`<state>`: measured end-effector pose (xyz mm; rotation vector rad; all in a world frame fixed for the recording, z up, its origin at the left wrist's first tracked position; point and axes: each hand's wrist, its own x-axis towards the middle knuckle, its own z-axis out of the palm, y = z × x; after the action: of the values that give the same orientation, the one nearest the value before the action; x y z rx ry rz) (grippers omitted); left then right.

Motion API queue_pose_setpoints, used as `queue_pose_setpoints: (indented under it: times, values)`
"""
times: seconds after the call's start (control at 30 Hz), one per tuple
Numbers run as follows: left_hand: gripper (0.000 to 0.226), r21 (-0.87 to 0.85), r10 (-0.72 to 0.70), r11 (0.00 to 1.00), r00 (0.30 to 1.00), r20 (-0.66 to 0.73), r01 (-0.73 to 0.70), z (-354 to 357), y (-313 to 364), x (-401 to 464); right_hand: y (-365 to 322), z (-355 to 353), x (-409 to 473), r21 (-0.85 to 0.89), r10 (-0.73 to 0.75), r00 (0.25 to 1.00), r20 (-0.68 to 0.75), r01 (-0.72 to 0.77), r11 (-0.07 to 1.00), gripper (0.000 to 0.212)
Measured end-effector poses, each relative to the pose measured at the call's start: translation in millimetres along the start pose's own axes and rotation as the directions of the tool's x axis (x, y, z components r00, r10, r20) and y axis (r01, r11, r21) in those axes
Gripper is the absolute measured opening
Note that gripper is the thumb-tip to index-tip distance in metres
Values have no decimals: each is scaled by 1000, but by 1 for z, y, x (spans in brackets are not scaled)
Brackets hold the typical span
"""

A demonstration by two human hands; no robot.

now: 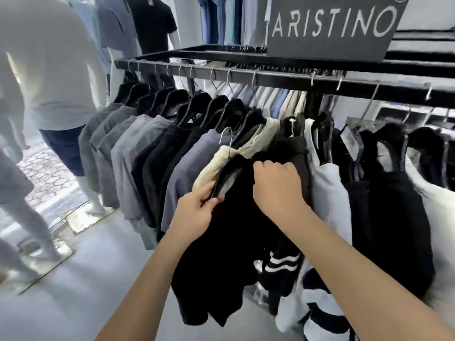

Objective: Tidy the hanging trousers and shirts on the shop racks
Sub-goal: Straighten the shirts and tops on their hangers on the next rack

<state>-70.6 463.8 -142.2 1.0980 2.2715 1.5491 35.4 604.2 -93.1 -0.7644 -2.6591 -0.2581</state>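
Note:
A black metal rack (246,77) carries a row of hanging grey, black, cream and white garments. In front of it a black garment (236,242) hangs from a hanger whose wire hook (227,141) is off the rail, below it. My left hand (197,207) pinches the left end of this black hanger. My right hand (278,185) is curled round the black fabric at the garment's top right. A cream garment (214,166) lies directly behind the black one.
A grey brand sign (332,23) stands on the rack top. White mannequins (49,70) in shirts and shorts stand at the left on floor plates. More shirts hang at the back wall (221,18). Grey floor (98,279) lies in front of the rack.

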Motion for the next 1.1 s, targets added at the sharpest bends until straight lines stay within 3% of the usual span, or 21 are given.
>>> queue_pose_setpoints:
  times: [0.1, 0.3, 0.5, 0.6, 0.73, 0.83, 0.9, 0.93, 1.0, 1.07, 1.1]
  values:
    - [42, 18, -24, 1000, 998, 54, 23, -50, -15, -38, -25, 9, -6, 156, 0, 1000, -21, 4, 988, 38]
    - [50, 162, -113, 980, 993, -37, 118, -143, -34, -96, -100, 20, -12, 603, -306, 941, 147, 160, 781, 60]
    - [48, 244, -167, 951, 979, -117, 192, -192, -52, -145, -158, 35, -22, 685, -387, 908, 161, 180, 706, 20]
    - [40, 295, -250, 905, 943, -219, 308, -208, -60, -159, -184, 35, -30, 703, -439, 883, 167, 205, 681, 27]
    - [35, 287, -169, 879, 811, -560, 381, -223, -73, -176, -227, 27, -41, 748, -514, 847, 135, 254, 614, 29]
    - [24, 194, -142, 867, 601, -787, 459, -229, -88, -189, -254, 16, -48, 775, -524, 840, 140, 236, 586, 35]
    - [22, 150, -171, 831, 502, -848, 536, -228, -91, -196, -263, 15, -53, 782, -488, 854, 180, 177, 598, 34]
    - [21, 135, -192, 823, 493, -848, 552, -224, -91, -197, -266, 15, -56, 785, -466, 858, 216, 131, 606, 35]
    - [24, 80, -297, 835, 567, -768, 545, -208, -88, -198, -272, 18, -66, 802, -421, 862, 283, 28, 596, 34]
    - [28, -101, -460, 856, 656, -599, 507, -187, -87, -193, -279, 22, -79, 818, -385, 859, 338, -66, 571, 30]
    - [26, -228, -535, 838, 663, -524, 496, -177, -87, -191, -284, 23, -86, 824, -385, 848, 363, -100, 557, 26]
